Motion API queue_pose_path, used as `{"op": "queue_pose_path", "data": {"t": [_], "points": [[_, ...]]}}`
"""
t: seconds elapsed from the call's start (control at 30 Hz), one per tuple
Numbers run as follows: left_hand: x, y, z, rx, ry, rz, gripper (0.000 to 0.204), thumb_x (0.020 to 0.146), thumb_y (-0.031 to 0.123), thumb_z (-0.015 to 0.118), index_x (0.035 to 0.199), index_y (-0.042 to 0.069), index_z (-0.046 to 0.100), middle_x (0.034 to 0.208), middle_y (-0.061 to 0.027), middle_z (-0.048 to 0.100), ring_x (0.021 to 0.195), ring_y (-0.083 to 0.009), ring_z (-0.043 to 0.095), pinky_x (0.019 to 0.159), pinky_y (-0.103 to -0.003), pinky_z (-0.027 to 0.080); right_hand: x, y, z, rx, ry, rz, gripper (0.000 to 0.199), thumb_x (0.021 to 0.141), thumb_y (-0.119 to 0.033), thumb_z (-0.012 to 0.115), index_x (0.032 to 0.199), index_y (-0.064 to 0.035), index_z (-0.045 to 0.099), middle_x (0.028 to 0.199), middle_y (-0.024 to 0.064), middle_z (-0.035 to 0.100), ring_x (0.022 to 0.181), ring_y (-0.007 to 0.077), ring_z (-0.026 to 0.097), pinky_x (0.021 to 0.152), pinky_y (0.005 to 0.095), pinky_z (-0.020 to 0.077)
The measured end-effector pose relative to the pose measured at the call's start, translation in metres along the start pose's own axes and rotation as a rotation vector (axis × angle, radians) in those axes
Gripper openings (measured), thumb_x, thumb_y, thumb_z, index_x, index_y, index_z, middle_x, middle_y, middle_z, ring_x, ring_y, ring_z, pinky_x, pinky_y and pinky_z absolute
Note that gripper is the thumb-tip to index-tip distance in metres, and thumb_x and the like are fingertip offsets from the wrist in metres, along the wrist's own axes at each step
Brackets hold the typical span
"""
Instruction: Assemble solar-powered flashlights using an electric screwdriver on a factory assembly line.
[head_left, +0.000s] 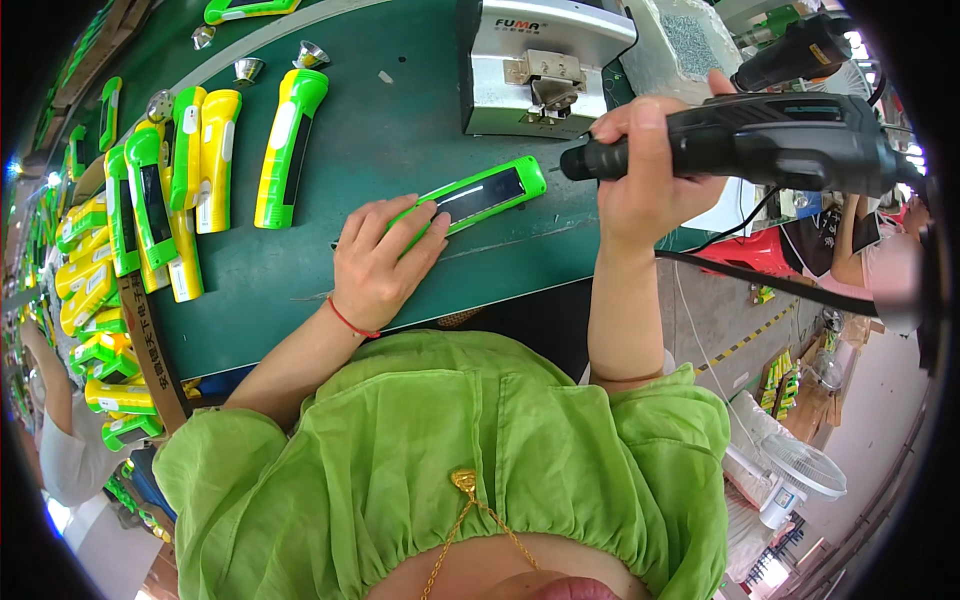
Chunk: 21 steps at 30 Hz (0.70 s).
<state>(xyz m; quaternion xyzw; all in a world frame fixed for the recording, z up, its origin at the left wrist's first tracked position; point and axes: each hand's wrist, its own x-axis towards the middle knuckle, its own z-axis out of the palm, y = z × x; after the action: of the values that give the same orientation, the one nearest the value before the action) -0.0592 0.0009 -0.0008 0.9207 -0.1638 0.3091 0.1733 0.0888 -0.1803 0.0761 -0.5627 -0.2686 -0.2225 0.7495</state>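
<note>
My left hand [383, 255] presses its fingers over the near-left end of a green flashlight [492, 196], which lies slantwise on the green tabletop with its dark panel facing up. My right hand [655, 175] is wrapped around a black electric screwdriver [780, 140], held level above the bench. The screwdriver's nose points left, just off the flashlight's far-right end; a thin bit shows there, apart from the flashlight. Farther left on the table lies a yellow-and-green flashlight [290, 150], with a shiny reflector cup [311, 55] by its head.
A silver metal machine [550, 60] stands at the back, beside a clear bin of small metal parts [690, 40]. Several yellow-and-green flashlights [215, 160] crowd the left side along a wooden edge strip [150, 340]. A black cable [770, 283] runs at right. Other people sit at both sides.
</note>
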Motion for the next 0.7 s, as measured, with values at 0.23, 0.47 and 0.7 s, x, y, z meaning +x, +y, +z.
{"op": "queue_pose_path", "data": {"t": [0.23,0.47,0.7], "points": [[0.001,0.0,0.001,-0.009,-0.007,-0.033,0.035,0.066,0.008,0.081,0.099,0.009,0.071,0.103,-0.005,0.066,0.096,-0.0254,0.064,0.074,-0.037,0.051,-0.016,0.002,-0.008,-0.132,-0.058,-0.06,0.062,0.085,0.001,0.058,0.135,0.0093,0.023,0.068,0.0129,0.06,0.053,0.0171,0.056,0.055,0.0333,0.0525],[-0.001,0.0,0.003,0.003,0.01,-0.047,0.035,0.065,0.009,0.081,0.099,0.01,0.071,0.102,-0.0043,0.066,0.096,-0.025,0.064,0.071,-0.035,0.05,-0.027,0.007,-0.006,-0.021,0.007,-0.067,0.059,0.082,0.001,0.065,0.127,0.0119,0.029,0.07,0.0091,0.063,0.055,0.0119,0.058,0.06,0.0235,0.0499],[-0.002,-0.001,0.004,-0.019,0.038,-0.032,0.037,0.064,0.009,0.082,0.099,0.01,0.072,0.1,-0.0041,0.067,0.094,-0.025,0.065,0.071,-0.036,0.05,-0.038,0.014,-0.009,-0.106,-0.037,0.001,0.056,0.082,0.005,0.062,0.127,0.0072,0.03,0.073,0.0111,0.061,0.056,0.0141,0.057,0.061,0.0273,0.0501]]}}
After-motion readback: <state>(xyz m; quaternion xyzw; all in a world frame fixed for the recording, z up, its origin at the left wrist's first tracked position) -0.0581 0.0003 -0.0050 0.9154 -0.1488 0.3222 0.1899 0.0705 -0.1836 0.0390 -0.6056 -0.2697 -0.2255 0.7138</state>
